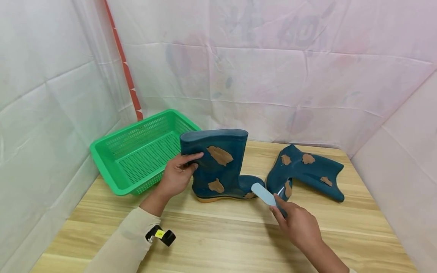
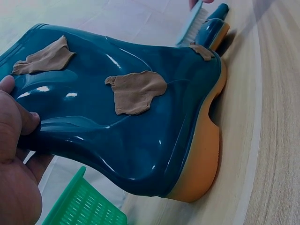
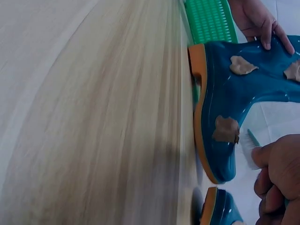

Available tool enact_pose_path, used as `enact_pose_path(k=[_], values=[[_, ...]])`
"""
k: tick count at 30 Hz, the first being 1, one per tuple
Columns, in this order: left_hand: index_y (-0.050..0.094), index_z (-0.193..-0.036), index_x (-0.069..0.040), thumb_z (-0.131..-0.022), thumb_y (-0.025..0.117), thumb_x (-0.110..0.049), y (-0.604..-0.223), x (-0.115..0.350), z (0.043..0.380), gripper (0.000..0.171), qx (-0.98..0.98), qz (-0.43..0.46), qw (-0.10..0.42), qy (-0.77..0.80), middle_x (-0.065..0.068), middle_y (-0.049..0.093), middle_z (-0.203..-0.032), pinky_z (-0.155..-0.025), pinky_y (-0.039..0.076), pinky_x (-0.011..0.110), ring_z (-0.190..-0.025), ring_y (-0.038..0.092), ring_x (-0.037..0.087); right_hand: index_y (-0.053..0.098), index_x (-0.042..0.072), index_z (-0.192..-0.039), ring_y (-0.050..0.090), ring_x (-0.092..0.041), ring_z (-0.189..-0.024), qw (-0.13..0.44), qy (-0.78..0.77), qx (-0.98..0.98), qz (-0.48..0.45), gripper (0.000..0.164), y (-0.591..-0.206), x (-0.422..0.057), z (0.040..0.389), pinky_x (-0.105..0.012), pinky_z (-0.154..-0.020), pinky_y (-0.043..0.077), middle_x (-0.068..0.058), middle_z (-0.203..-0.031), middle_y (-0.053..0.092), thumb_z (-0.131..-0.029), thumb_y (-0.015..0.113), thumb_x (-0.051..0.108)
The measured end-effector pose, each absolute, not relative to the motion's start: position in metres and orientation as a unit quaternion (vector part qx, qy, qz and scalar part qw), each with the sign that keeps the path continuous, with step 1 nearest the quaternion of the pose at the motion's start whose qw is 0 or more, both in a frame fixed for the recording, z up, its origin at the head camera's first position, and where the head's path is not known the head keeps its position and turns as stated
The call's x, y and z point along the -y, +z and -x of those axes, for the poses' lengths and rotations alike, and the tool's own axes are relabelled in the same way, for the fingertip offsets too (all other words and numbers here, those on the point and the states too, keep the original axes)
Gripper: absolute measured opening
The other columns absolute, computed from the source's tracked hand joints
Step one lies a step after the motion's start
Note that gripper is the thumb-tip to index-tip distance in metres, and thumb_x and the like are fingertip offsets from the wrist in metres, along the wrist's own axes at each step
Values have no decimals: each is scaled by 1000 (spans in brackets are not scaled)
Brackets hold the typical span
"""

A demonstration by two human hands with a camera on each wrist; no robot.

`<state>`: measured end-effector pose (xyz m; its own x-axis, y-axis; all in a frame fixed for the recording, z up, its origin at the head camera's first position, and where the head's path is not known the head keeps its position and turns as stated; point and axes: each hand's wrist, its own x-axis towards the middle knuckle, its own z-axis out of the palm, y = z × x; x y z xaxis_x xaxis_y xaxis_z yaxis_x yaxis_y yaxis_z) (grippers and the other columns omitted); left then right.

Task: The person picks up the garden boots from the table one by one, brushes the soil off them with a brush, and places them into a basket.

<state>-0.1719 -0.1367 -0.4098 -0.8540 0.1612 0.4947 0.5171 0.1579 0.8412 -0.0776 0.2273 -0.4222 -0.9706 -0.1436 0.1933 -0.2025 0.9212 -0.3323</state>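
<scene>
A dark teal rubber boot [image 1: 227, 178] with an orange sole stands upright on the table, brown clay-like patches stuck to its shaft, heel area and toe. My left hand [image 1: 175, 177] grips the back of its shaft, thumb and forefinger on the near face. In my right hand [image 1: 300, 225] is a light blue brush [image 1: 263, 193], its bristles turned toward the boot's toe. In the right wrist view the brush [image 3: 251, 145] is beside the toe patch [image 3: 226, 129]; whether the bristles touch it I cannot tell.
To the right a second teal boot [image 1: 312, 170] lies on its side, also patched with brown, close to the first boot's toe. A green plastic basket [image 1: 146, 155] sits at the back left. White sheeting [image 1: 259, 72] hangs behind the wooden table [image 1: 211, 235].
</scene>
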Motion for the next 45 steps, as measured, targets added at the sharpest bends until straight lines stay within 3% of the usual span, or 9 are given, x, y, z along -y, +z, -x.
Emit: enact_pose_path(k=[3,7,11,16,22,28,36,45], values=[[74,-125,0,-97,61,12,-410,137,172,33,746,228,149,-608,13,54,-93,-58,37,30,-60,36,19,66,9,-139,47,-9,-56,90,183,975,-90,47,-422,-225,79,-29,-44,35,-5,-84,72,-99,71,33],[74,-125,-1,-97,61,11,-409,136,171,33,741,232,141,-615,9,48,-83,-56,36,30,-54,32,17,66,9,-140,44,-9,-54,63,183,978,-78,47,-423,-223,77,-30,-43,33,2,-72,66,-100,70,34],[73,-126,-1,-97,62,10,-410,135,171,32,741,233,142,-613,10,52,-89,-56,37,29,-56,34,18,66,10,-140,42,-7,-52,52,190,977,-82,47,-424,-225,74,-28,-43,33,10,-64,56,-100,71,34],[74,-125,-2,-97,62,11,-409,137,170,33,745,224,146,-611,12,54,-92,-57,37,29,-58,36,19,65,6,-140,41,-10,-50,71,200,975,-63,47,-421,-230,76,-30,-42,32,7,-62,52,-100,69,32],[74,-126,-3,-97,62,10,-407,138,169,34,748,221,139,-610,14,57,-99,-56,37,29,-58,36,19,64,8,-141,41,-9,-50,35,199,977,-72,48,-425,-227,76,-27,-43,33,11,-59,49,-101,69,33],[74,-125,-3,-97,62,10,-406,137,168,34,750,212,134,-612,15,59,-103,-58,37,29,-64,39,22,65,6,-140,37,-10,-47,53,207,975,-62,48,-420,-226,75,-28,-42,30,9,-55,42,-101,68,35],[75,-125,-5,-97,62,9,-406,138,167,34,754,205,130,-611,15,62,-110,-60,38,30,-70,41,23,63,9,-143,38,-11,-48,5,216,975,-57,50,-425,-223,75,-27,-44,32,8,-56,42,-102,66,38],[74,-126,-3,-98,62,9,-406,138,167,33,750,210,131,-613,14,57,-99,-58,38,30,-64,39,22,63,6,-141,39,-13,-47,32,226,973,-35,50,-422,-228,77,-29,-43,30,6,-55,44,-103,65,37]])
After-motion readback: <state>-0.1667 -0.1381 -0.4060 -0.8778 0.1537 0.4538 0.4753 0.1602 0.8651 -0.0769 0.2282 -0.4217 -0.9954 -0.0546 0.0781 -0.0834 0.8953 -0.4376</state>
